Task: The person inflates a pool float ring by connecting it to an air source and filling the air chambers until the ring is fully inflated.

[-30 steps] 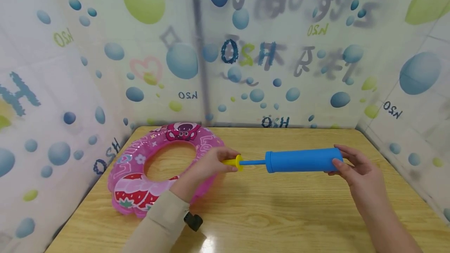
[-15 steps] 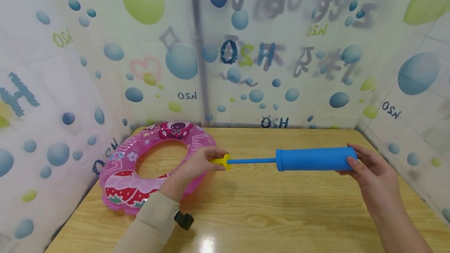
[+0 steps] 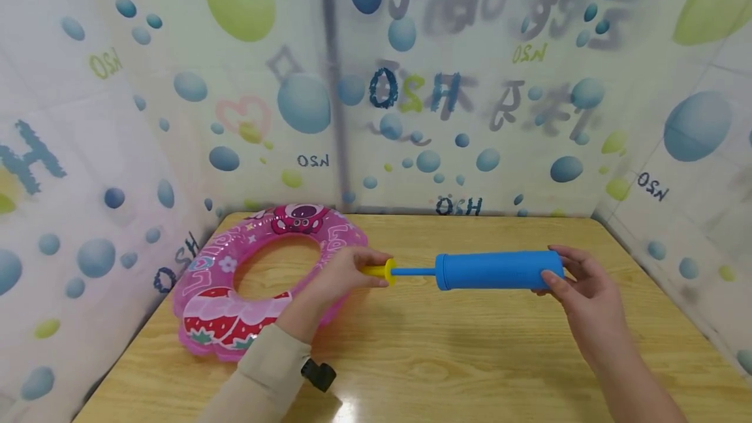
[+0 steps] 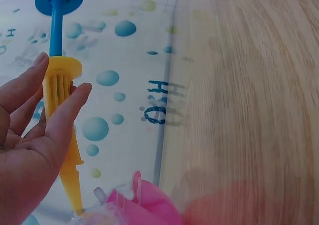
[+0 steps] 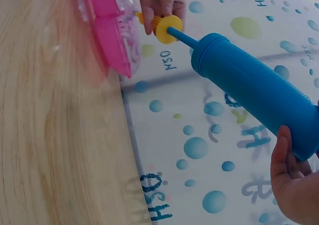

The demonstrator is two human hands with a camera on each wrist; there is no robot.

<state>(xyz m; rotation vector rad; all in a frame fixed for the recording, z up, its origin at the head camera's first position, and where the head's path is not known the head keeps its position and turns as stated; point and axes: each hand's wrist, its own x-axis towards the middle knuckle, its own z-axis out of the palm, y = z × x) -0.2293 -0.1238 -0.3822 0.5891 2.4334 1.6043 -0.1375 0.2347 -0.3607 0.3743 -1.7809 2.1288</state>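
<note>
A blue hand pump (image 3: 499,271) lies level above the table, its rod partly drawn out of the barrel. My right hand (image 3: 596,299) grips the barrel's far right end. With fingers and thumb, my left hand (image 3: 343,273) pinches the yellow nozzle handle (image 4: 60,93) at the other end of the rod. Just left of that hand is a pink inflatable swim ring (image 3: 205,273), plump, with bear and strawberry prints. In the left wrist view the yellow tip reaches the ring's clear part; whether it sits inside a valve is hard to see.
Under everything is a wooden table (image 3: 446,358). Printed curtains (image 3: 493,129) with blue and green spots stand along its back and both sides. A black device (image 3: 319,374) is strapped at the left sleeve's cuff.
The pump's barrel slid right with my right hand, lengthening the visible rod, then came back left and shortened it. My left hand and the ring shifted slightly left, then partly back right.
</note>
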